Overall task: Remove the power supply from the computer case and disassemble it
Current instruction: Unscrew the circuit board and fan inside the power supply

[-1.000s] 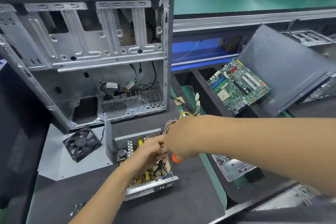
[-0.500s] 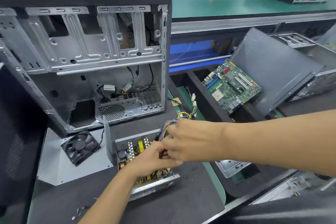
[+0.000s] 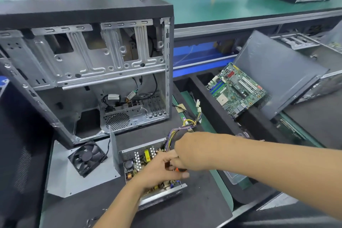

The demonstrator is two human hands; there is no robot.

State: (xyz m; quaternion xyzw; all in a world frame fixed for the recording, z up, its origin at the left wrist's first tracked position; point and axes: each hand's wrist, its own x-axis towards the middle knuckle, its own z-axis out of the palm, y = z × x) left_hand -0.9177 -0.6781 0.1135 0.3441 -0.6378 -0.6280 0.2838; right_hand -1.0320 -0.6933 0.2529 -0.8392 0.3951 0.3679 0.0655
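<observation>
The power supply (image 3: 148, 174) lies open on the dark mat (image 3: 185, 209) at about 6 o'clock in the view, just in front of the emptied case (image 3: 88, 72). Its lid is off: inside show a board with silver heat sinks, a yellow transformer, a black capacitor and a copper coil. The near wall is a perforated grey strip, and one grey side plate stands upright at its 9 o'clock edge. A bundle of yellow, purple and black wires (image 3: 182, 127) leaves its far corner toward 1 o'clock and ends in white plugs.

The left hand (image 3: 157, 169) lies over the board, fingers curled down into it; whether they pinch anything cannot be told. The right hand (image 3: 182, 157) comes in from 3 o'clock, fingers closed round an orange-and-black tool handle (image 3: 178, 169) just above the board.

A black fan (image 3: 87, 157) lies on a grey panel (image 3: 63, 179) at 9 o'clock of the supply. A green motherboard (image 3: 236, 89) leans in a bin at 2 o'clock. No writing is legible anywhere.
</observation>
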